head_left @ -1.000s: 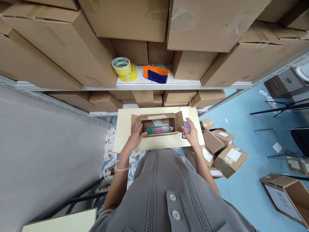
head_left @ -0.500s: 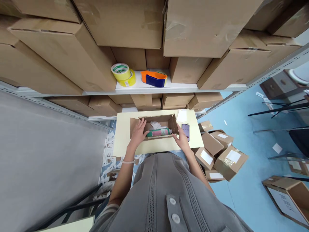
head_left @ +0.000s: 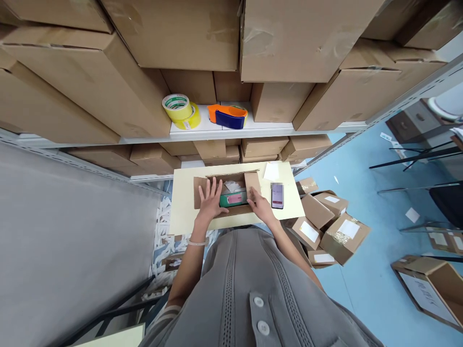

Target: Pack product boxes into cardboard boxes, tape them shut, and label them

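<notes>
A small open cardboard box [head_left: 235, 211] lies lengthwise in front of me. In it are a green-and-pink package [head_left: 234, 199] and some crumpled white packing material [head_left: 232, 186]. My left hand [head_left: 210, 202] is over the box's left end, fingers spread, thumb reaching across the near side; it grips nothing. At the other end, my right hand [head_left: 261, 206] has its bent fingers and thumb on the right end flap [head_left: 252, 181], which is folded inward over the package's right end. The left flap [head_left: 198, 192] stands outward beside my left hand.
The box rests on a pale yellow tabletop [head_left: 183, 212]. A phone [head_left: 277, 195] and a white paper [head_left: 271, 171] lie to its right. On the shelf are yellow tape rolls [head_left: 181, 112] and an orange-and-blue tape dispenser [head_left: 227, 116]. Labelled cartons [head_left: 347, 236] are piled on the floor at right.
The right end flap has swung inward over the package, with my right hand moving left along with it. My left hand's fingers have spread wider over the left end.
</notes>
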A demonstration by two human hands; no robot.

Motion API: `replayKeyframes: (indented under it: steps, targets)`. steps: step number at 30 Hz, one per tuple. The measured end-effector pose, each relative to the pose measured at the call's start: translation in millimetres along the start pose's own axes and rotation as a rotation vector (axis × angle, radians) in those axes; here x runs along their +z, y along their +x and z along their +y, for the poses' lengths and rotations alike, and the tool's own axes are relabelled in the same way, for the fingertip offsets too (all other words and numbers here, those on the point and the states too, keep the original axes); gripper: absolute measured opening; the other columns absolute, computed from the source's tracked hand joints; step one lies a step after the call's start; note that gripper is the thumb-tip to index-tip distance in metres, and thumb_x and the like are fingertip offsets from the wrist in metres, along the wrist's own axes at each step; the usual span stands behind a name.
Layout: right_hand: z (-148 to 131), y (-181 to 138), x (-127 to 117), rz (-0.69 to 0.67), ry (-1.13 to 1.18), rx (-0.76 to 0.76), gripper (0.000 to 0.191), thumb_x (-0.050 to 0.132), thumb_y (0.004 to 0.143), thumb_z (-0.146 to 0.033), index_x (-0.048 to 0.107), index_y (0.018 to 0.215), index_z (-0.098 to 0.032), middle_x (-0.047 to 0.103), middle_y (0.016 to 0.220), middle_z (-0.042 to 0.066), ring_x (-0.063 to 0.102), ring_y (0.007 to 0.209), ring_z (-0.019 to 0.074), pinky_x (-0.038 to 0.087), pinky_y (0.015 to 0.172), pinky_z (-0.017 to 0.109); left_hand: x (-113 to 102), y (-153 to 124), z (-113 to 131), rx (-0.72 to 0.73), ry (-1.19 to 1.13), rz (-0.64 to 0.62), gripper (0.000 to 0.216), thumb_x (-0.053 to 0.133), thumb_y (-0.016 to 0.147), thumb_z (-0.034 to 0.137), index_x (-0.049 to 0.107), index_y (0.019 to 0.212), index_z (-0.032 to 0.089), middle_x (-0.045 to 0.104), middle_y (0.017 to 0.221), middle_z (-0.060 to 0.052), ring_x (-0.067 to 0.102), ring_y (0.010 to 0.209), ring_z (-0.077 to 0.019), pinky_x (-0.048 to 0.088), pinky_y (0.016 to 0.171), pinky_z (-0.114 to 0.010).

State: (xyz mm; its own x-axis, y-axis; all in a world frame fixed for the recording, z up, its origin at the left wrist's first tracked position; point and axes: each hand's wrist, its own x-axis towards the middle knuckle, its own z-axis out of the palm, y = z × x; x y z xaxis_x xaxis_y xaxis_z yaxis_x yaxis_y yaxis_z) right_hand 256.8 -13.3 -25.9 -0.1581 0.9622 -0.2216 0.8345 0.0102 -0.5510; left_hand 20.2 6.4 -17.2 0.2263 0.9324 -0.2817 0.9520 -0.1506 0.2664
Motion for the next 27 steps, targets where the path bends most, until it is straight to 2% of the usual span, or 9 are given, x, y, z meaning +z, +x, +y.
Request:
replayKeyframes:
  steps: [5, 9, 13, 16, 21, 24, 27]
  targets:
    - [-9.5, 5.2, -1.6, -0.133, -0.21, 0.027, 0.076, 0.056, 0.095, -0.046, 0.026, 0.158, -0.018, 0.061, 0.138, 0.018, 0.062, 0.121, 0.0318, 0.044, 0.105, 0.043, 2.9, -19.8, 1.6, -0.106, -0.004, 0.163, 0.111, 0.077, 0.076, 0.048, 0.011, 0.161, 0.021, -0.003, 0.167, -0.019, -0.009, 0.153, -0.0422, -0.007, 0.113, -0.073]
    - [-14.0, 17.5, -7.3, -0.207, -0.261, 0.041, 0.08, 0.052, 0.096, -0.048, 0.014, 0.161, -0.022, 0.066, 0.13, 0.017, 0.067, 0.111, 0.0315, 0.046, 0.097, 0.041, 15.7, -38.9, 3.0, -0.273, -0.054, 0.265, 0.103, 0.072, 0.08, 0.055, 0.018, 0.161, 0.02, 0.001, 0.167, -0.023, -0.006, 0.152, -0.046, -0.003, 0.111, -0.077]
    - [-19.2, 36.0, -17.0, -0.174, -0.306, 0.051, 0.078, 0.047, 0.099, -0.041, 0.005, 0.162, -0.023, 0.069, 0.123, 0.017, 0.069, 0.104, 0.0313, 0.047, 0.091, 0.039, 28.1, -50.4, 5.8, -0.42, -0.122, 0.324, 0.096, 0.065, 0.083, 0.059, 0.023, 0.16, 0.02, 0.004, 0.166, -0.024, -0.001, 0.152, -0.0474, 0.002, 0.111, -0.077]
    - [-22.4, 51.9, -24.1, -0.136, -0.314, 0.037, 0.076, 0.043, 0.101, -0.037, 0.0, 0.162, -0.022, 0.069, 0.12, 0.017, 0.069, 0.102, 0.031, 0.047, 0.09, 0.039, 31.5, -54.9, 7.3, -0.477, -0.17, 0.304, 0.084, 0.059, 0.087, 0.058, 0.031, 0.157, 0.02, 0.01, 0.166, -0.024, 0.005, 0.152, -0.047, 0.004, 0.111, -0.077]
    - [-23.7, 75.9, -26.9, -0.141, -0.311, 0.081, 0.08, 0.044, 0.101, -0.037, -0.007, 0.161, -0.023, 0.07, 0.117, 0.017, 0.07, 0.101, 0.0304, 0.048, 0.087, 0.038, 25.0, -59.5, 8.5, -0.414, -0.19, 0.288, 0.063, 0.055, 0.093, 0.039, 0.041, 0.152, 0.021, 0.023, 0.164, -0.021, 0.016, 0.152, -0.0407, 0.003, 0.114, -0.075]
    - [-23.5, 85.3, -24.9, -0.139, -0.296, 0.087, 0.081, 0.044, 0.101, -0.037, -0.009, 0.161, -0.021, 0.069, 0.121, 0.018, 0.07, 0.103, 0.0311, 0.048, 0.088, 0.039, 20.5, -58.8, 11.3, -0.307, -0.208, 0.278, 0.056, 0.05, 0.094, 0.023, 0.044, 0.149, 0.024, 0.039, 0.157, -0.016, 0.031, 0.148, -0.0338, -0.001, 0.118, -0.069]
    - [-23.2, 90.1, -23.6, -0.132, -0.285, 0.091, 0.081, 0.043, 0.101, -0.038, -0.009, 0.161, -0.019, 0.068, 0.122, 0.02, 0.07, 0.104, 0.032, 0.048, 0.089, 0.04, 20.8, -54.7, 15.3, -0.174, -0.262, 0.192, 0.052, 0.04, 0.096, 0.017, 0.047, 0.146, 0.028, 0.056, 0.144, -0.012, 0.048, 0.137, -0.0283, -0.005, 0.119, -0.066]
